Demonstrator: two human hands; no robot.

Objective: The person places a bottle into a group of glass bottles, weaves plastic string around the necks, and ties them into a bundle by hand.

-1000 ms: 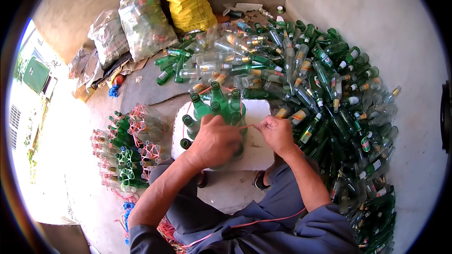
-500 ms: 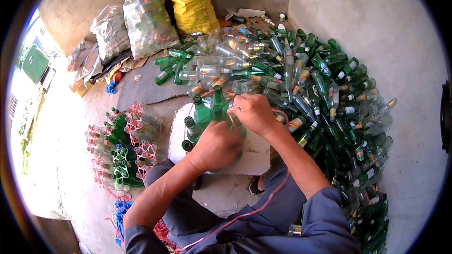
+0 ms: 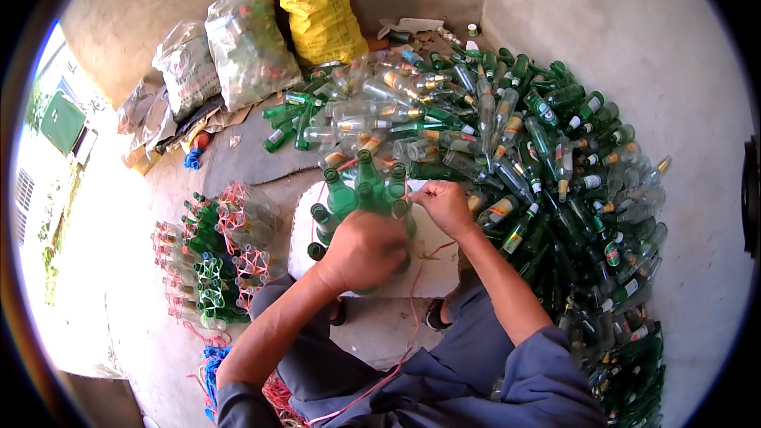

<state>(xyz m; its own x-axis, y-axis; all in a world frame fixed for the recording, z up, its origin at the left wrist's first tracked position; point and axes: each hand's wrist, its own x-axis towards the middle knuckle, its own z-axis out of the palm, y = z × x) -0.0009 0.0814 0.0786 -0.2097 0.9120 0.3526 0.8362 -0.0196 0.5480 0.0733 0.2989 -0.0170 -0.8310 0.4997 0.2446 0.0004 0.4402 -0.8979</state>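
A cluster of green glass bottles stands upright on a white block-like stand between my knees. Pink string runs round the bottle necks. My right hand, at the cluster's right side, is closed in a pinch on the string near a neck. My left hand is curled over the front bottles and blurred by motion; its fingertips and whatever they hold are hidden. A loose length of pink string trails over the stand's edge to my lap.
Bundles of tied bottles stand on the floor at left. A big heap of loose bottles curves round the back and right. Full clear bags and a yellow sack lean against the back wall. Blue string lies near my left knee.
My right hand has moved down and slightly right, uncovering bottle necks on that side. The loose string now hangs nearer the middle. My left hand stays over the front bottles, blurred.
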